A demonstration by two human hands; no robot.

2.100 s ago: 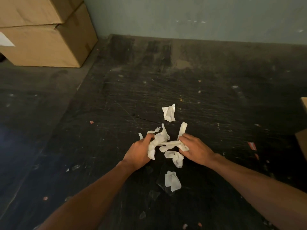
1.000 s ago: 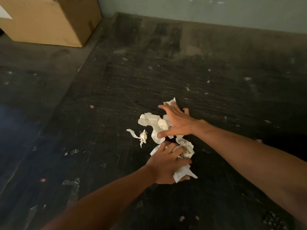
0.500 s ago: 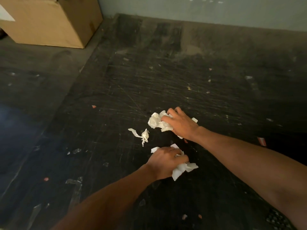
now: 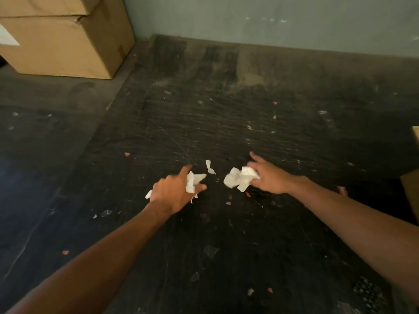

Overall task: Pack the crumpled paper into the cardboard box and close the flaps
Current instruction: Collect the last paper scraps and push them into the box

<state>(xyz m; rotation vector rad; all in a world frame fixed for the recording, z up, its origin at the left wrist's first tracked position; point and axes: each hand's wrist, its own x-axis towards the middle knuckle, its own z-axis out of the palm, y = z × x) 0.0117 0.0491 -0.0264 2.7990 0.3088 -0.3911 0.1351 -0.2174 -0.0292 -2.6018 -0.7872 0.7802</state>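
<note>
My left hand (image 4: 174,191) holds a wad of white crumpled paper (image 4: 192,180), with the index finger stretched forward. A second, larger wad of crumpled paper (image 4: 240,179) is gripped by my right hand (image 4: 269,177), its upper fingers spread. Between the two hands a small loose paper scrap (image 4: 209,167) lies on the dark scratched floor. At the right edge a cardboard box (image 4: 411,191) is only partly in view; its flaps are hidden.
Two stacked closed cardboard boxes (image 4: 63,41) stand at the far left against a grey-green wall (image 4: 272,19). Small red and pale bits of litter (image 4: 229,203) dot the floor. A dark mesh patch (image 4: 367,293) shows at lower right.
Both hands have lifted off the floor with their wads and moved apart. The thin scrap that lay left of them now lies between them. The view has tilted up, showing the right box edge.
</note>
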